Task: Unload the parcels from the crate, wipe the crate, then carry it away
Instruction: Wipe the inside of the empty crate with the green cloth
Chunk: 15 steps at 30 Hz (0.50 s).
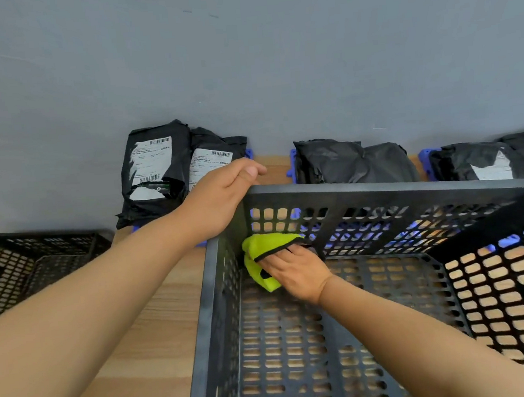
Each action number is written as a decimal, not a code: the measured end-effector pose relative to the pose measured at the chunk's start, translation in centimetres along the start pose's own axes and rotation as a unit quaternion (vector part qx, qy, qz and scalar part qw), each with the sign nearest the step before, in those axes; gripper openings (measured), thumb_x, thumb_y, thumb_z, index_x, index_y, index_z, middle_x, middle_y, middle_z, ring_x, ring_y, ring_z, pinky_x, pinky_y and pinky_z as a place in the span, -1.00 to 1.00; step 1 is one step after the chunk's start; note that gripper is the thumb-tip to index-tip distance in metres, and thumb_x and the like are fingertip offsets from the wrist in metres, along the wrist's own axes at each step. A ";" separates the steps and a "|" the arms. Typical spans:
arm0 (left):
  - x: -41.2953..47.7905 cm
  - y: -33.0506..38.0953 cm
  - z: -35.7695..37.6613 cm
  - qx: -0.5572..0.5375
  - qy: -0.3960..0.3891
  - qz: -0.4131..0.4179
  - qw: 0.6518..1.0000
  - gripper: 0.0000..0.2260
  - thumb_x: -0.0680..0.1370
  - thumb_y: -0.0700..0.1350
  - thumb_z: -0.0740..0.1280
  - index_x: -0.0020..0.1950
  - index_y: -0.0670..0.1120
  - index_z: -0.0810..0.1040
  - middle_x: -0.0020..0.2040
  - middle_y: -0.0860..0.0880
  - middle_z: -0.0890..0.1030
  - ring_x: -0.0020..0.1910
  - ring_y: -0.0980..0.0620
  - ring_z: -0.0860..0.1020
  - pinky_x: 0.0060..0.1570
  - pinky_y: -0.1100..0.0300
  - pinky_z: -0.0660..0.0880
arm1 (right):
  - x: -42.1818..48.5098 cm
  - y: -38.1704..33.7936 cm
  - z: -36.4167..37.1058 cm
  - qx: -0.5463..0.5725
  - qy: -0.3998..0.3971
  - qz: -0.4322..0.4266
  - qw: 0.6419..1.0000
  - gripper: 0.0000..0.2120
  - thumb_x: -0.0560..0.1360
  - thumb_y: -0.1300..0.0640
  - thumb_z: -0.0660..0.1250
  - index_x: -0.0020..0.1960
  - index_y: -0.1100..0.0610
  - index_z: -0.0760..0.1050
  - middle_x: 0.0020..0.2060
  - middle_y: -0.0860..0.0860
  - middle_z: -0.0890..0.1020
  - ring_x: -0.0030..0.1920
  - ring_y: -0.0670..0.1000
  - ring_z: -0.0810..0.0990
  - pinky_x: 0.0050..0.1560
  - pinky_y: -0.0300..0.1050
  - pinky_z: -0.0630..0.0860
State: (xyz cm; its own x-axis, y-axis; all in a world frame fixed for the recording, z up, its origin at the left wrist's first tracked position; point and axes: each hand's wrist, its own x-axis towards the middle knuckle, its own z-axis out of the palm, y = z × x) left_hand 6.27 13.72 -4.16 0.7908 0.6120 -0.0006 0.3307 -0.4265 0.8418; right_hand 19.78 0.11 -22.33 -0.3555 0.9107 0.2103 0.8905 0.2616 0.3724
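Observation:
A large black perforated plastic crate (380, 192) stands on the wooden table and holds no parcels. My left hand (219, 199) grips its far left corner over the rim. Inside the crate my right hand (295, 273) presses a bright yellow-green cloth (260, 249) against the far left inner corner, fingers partly under the cloth. Black parcels lean on the grey wall behind the crate: two with white labels (157, 172) on the left, one plain (349, 162) in the middle, more (488, 161) on the right.
A second black perforated crate (34, 259) lies to the left, beyond the table's edge. Blue brackets (292, 164) sit along the back of the wooden table (158, 327). The grey wall rises right behind the parcels.

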 end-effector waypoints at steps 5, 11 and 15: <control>0.1 0.1 -0.1 0.016 -0.008 -0.006 1.000 -0.70 0.66 0.02 0.04 0.24 0.03 0.51 -0.03 0.23 0.54 0.09 0.17 0.49 0.12 0.21 0.38 | -0.7 0.1 1.6 0.016 -0.026 -0.079 0.996 -0.68 0.48 0.13 0.15 0.00 0.03 0.67 0.00 -0.06 0.67 0.16 0.01 0.50 0.30 -0.06 0.25; 0.0 0.3 0.0 0.025 -0.008 -0.009 1.000 -0.70 0.66 0.01 0.04 0.23 0.03 0.51 -0.05 0.26 0.52 0.07 0.19 0.48 0.06 0.28 0.36 | 0.3 2.4 0.8 0.023 0.078 -0.139 0.987 -0.75 0.54 0.19 0.17 0.05 0.08 0.62 0.08 0.02 0.63 0.18 0.05 0.46 0.29 -0.04 0.29; -0.1 0.5 0.0 0.027 -0.005 -0.009 1.000 -0.71 0.66 0.00 0.05 0.24 0.01 0.51 -0.06 0.24 0.52 0.02 0.24 0.47 -0.01 0.38 0.33 | 0.3 3.4 -2.0 0.036 0.127 -0.113 0.985 -0.76 0.57 0.22 0.17 0.02 0.11 0.62 0.08 0.07 0.64 0.09 0.09 0.56 0.18 -0.04 0.37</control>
State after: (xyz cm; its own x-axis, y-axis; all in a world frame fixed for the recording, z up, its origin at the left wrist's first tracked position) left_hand 6.35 13.43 -3.77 0.7895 0.6135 -0.0199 0.3715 -0.4517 0.8112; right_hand 22.13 0.66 -19.20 -0.5987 0.7197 0.3516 0.7947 0.4790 0.3727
